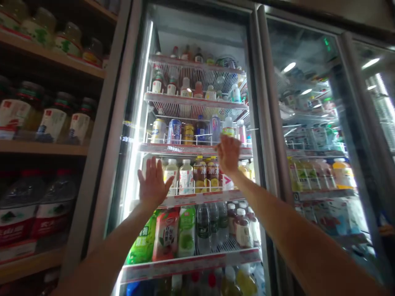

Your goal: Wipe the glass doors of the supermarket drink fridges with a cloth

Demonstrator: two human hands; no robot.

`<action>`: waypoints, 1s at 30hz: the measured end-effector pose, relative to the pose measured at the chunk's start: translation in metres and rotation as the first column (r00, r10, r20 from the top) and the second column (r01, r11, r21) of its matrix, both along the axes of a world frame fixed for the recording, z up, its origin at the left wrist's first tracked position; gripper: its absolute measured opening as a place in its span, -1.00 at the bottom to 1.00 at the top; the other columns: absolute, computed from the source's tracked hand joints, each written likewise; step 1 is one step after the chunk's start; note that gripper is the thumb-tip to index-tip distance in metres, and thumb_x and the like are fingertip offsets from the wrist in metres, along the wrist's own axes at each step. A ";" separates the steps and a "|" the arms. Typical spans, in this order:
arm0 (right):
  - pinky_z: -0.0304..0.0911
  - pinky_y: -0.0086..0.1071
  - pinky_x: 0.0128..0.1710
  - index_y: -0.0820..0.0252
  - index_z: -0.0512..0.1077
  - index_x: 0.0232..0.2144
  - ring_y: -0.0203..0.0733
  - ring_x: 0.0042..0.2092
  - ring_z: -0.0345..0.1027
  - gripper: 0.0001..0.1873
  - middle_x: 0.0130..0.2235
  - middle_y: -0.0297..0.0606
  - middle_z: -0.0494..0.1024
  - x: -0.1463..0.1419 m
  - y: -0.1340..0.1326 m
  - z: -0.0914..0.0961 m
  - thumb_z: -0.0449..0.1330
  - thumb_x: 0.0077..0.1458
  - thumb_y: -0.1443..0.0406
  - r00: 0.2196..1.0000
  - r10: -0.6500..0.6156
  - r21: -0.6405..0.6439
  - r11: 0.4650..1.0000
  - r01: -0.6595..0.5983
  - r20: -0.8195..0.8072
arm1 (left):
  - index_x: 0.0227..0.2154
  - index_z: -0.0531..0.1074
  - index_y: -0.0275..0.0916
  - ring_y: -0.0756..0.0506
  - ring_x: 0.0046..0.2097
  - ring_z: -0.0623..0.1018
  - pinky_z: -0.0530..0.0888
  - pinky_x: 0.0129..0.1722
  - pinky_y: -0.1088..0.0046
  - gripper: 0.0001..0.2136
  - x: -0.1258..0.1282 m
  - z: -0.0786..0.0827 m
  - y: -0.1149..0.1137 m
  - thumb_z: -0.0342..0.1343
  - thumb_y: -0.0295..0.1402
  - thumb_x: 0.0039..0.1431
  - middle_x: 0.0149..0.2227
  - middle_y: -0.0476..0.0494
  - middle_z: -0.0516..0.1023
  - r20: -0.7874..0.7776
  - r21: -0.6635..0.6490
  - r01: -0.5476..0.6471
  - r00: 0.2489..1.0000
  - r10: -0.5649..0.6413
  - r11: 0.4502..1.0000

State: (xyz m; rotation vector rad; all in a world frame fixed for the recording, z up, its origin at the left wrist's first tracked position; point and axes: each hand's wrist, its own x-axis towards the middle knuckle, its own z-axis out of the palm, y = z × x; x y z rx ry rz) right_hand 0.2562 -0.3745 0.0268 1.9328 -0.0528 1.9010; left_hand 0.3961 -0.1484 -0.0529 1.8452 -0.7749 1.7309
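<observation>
Evidently empty, left hand (152,181), fingers splayed apart, hangs before left end of bottle shelf (197,199), near pale bottle (172,172). Right hand (228,154), blurred, grip impossible to tell, overlaps front edge of can shelf (185,149), below clear bottle (228,126). Misjudged reach could topple either bottle.

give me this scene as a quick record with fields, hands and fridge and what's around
left hand: raised, fingers spread, nothing held; appears just left of the white-capped bottles
right hand: raised, slightly blurred, nothing visibly held; overlaps the can row's shelf edge in view
fridge: lit, several drink shelves
can row: includes a blue can
lower shelf: red bottle and clear bottles
far left: wooden shelves with bottles
</observation>
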 end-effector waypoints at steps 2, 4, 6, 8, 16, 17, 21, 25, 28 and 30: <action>-0.24 0.03 0.20 0.05 -0.10 0.26 -0.07 0.27 -0.20 -0.45 0.23 -0.25 0.13 0.020 0.025 -0.009 -0.19 0.22 0.26 0.994 0.004 -0.094 0.995 -0.015 -0.109 | 0.21 -0.06 -0.47 -0.28 0.31 -0.09 -0.11 0.19 -0.09 -0.34 -0.001 0.000 0.001 -0.33 -0.04 0.21 0.27 -0.46 -0.08 0.019 -0.007 -0.005 1.000 0.005 1.000; -0.26 0.01 0.21 0.01 -0.02 0.23 -0.10 0.27 -0.18 -0.46 0.24 -0.31 0.14 0.021 0.023 -0.015 -0.13 0.20 0.26 0.982 -0.006 -0.147 0.989 -0.022 -0.187 | 0.22 -0.06 -0.44 -0.28 0.30 -0.08 -0.11 0.19 -0.09 -0.35 -0.002 0.000 0.003 -0.32 -0.04 0.21 0.28 -0.45 -0.08 0.015 -0.006 -0.013 1.000 0.013 1.000; -0.23 0.07 0.18 0.01 0.05 0.21 -0.06 0.26 -0.13 -0.48 0.23 -0.28 0.17 0.003 -0.005 -0.018 -0.13 0.19 0.27 0.991 -0.008 -0.060 0.998 0.000 -0.133 | 0.22 -0.06 -0.44 -0.28 0.30 -0.08 -0.10 0.19 -0.09 -0.35 -0.003 0.000 0.003 -0.31 -0.04 0.21 0.27 -0.44 -0.08 -0.010 0.002 -0.020 1.000 0.020 1.000; -0.14 0.14 0.12 0.10 0.10 0.19 0.05 0.24 -0.08 -0.49 0.21 -0.16 0.19 -0.019 -0.039 -0.016 -0.15 0.19 0.27 0.998 -0.017 0.170 0.985 0.006 0.062 | 0.22 -0.05 -0.45 -0.28 0.30 -0.08 -0.10 0.19 -0.10 -0.35 -0.004 0.000 0.002 -0.31 -0.05 0.21 0.27 -0.45 -0.08 -0.037 0.006 -0.022 0.999 0.022 1.000; -0.20 0.01 0.20 0.08 0.10 0.19 -0.06 0.26 -0.13 -0.51 0.22 -0.27 0.18 0.004 0.004 -0.041 -0.15 0.21 0.25 0.994 -0.007 -0.032 0.999 0.004 -0.108 | 0.24 -0.13 -0.39 -0.27 0.31 -0.09 -0.09 0.19 -0.10 -0.35 0.001 0.000 0.004 -0.30 -0.05 0.21 0.28 -0.41 -0.09 -0.002 0.004 -0.021 1.000 0.021 1.000; -0.22 0.01 0.21 0.06 0.12 0.18 -0.07 0.27 -0.14 -0.52 0.22 -0.29 0.18 0.005 0.005 -0.044 -0.14 0.21 0.25 0.990 -0.008 -0.062 0.998 -0.001 -0.139 | 0.24 -0.13 -0.39 -0.27 0.31 -0.09 -0.08 0.19 -0.10 -0.35 0.001 0.000 0.005 -0.29 -0.05 0.21 0.28 -0.41 -0.08 -0.004 0.010 -0.026 1.000 0.026 1.000; -0.15 0.14 0.14 0.15 0.15 0.17 0.06 0.24 -0.08 -0.51 0.20 -0.10 0.20 -0.021 -0.042 -0.044 -0.15 0.21 0.22 0.988 0.012 0.222 0.974 -0.046 0.154 | 0.23 -0.10 -0.40 -0.29 0.30 -0.07 -0.08 0.19 -0.10 -0.35 0.000 -0.001 0.004 -0.29 -0.04 0.21 0.28 -0.43 -0.08 -0.026 0.023 -0.024 0.999 0.024 0.999; -0.15 0.23 0.10 0.28 0.04 0.22 0.19 0.24 -0.15 -0.45 0.21 0.05 0.13 -0.022 -0.045 -0.052 -0.19 0.21 0.22 0.960 -0.020 0.346 0.935 -0.081 0.280 | 0.23 -0.09 -0.43 -0.29 0.31 -0.10 -0.11 0.19 -0.12 -0.34 0.000 -0.001 0.002 -0.32 -0.02 0.21 0.28 -0.46 -0.09 -0.017 0.009 -0.014 1.000 0.014 1.000; -0.21 0.10 0.19 0.13 0.03 0.23 0.02 0.28 -0.21 -0.44 0.24 -0.19 0.13 0.001 -0.004 -0.075 -0.11 0.18 0.26 0.998 0.045 0.065 0.997 -0.041 -0.046 | 0.23 -0.08 -0.43 -0.29 0.31 -0.10 -0.09 0.19 -0.09 -0.33 0.000 0.000 0.005 -0.32 -0.01 0.21 0.28 -0.44 -0.09 -0.023 0.011 -0.025 0.999 0.025 1.000; -0.29 0.07 0.22 0.08 0.03 0.22 -0.03 0.29 -0.24 -0.44 0.25 -0.27 0.11 0.005 0.005 -0.085 -0.09 0.16 0.28 0.976 0.031 -0.092 0.994 -0.052 -0.213 | 0.23 -0.08 -0.41 -0.28 0.30 -0.09 -0.07 0.20 -0.07 -0.33 0.000 0.000 0.007 -0.31 0.00 0.20 0.28 -0.42 -0.08 -0.030 0.030 -0.031 0.999 0.032 0.999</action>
